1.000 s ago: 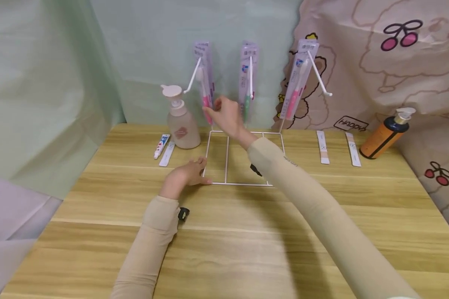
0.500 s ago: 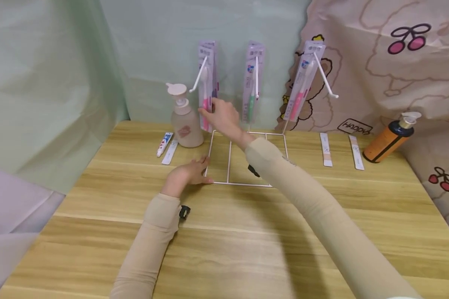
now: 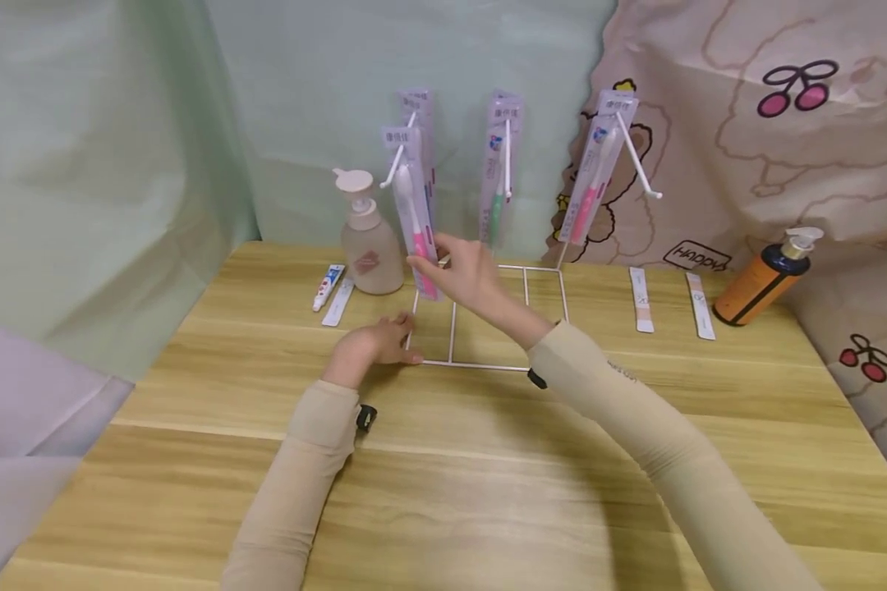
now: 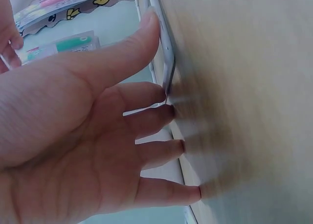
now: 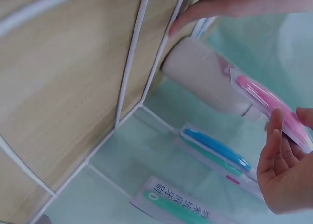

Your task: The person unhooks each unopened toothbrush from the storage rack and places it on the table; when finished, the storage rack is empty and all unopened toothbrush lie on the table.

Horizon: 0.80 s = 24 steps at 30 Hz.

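My right hand pinches the lower end of a packaged pink toothbrush. The pack's top is still around the left white hook, near its tip, and other packs hang behind it. In the right wrist view, thumb and fingers hold the pack beside its pink handle. My left hand rests at the front left corner of the white wire rack. Its fingers are spread and fairly straight, fingertips at the tabletop, with the thumb against the wire in the left wrist view.
Packaged toothbrushes hang on the middle hook and right hook. A pale pump bottle, a toothpaste tube and a slim sachet are left of the rack. Two more sachets and an orange pump bottle are right.
The right hand has drawn the front pink toothbrush pack toward the hook's tip, forward and lower, apart from those behind. The left hand has stayed on the rack's corner.
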Tool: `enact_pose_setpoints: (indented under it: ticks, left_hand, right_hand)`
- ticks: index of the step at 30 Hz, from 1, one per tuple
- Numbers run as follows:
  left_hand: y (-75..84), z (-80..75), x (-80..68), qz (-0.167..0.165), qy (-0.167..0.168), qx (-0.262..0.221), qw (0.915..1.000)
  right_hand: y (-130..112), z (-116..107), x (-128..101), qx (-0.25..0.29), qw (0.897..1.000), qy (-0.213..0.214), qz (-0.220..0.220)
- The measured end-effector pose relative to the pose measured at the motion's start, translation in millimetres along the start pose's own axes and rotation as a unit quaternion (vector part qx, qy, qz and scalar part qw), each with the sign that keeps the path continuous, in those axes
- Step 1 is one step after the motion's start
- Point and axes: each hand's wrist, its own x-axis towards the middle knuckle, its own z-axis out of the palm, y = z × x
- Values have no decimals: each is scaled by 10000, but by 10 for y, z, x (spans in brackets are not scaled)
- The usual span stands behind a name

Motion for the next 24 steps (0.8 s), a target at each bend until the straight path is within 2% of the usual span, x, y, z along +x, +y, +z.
enact_pose_setpoints:
  ticks: [7, 15, 20, 24]
  left_hand:
    - [8, -49, 3, -26, -80, -63, 9999]
    - [-39, 5, -31, -77, -85, -96, 9999]
    - [-51, 41, -33, -74, 52, -351, 9993]
    - [-67, 64, -27, 112, 177, -682, 9975]
  right_hand:
    - [13, -89, -229, 645, 9979, 13, 82]
    - [-136, -32, -466, 662, 9974, -261, -55]
    - [-212, 10, -560, 768, 9964, -328, -145]
    - [-259, 18, -616, 894, 9952, -367, -167]
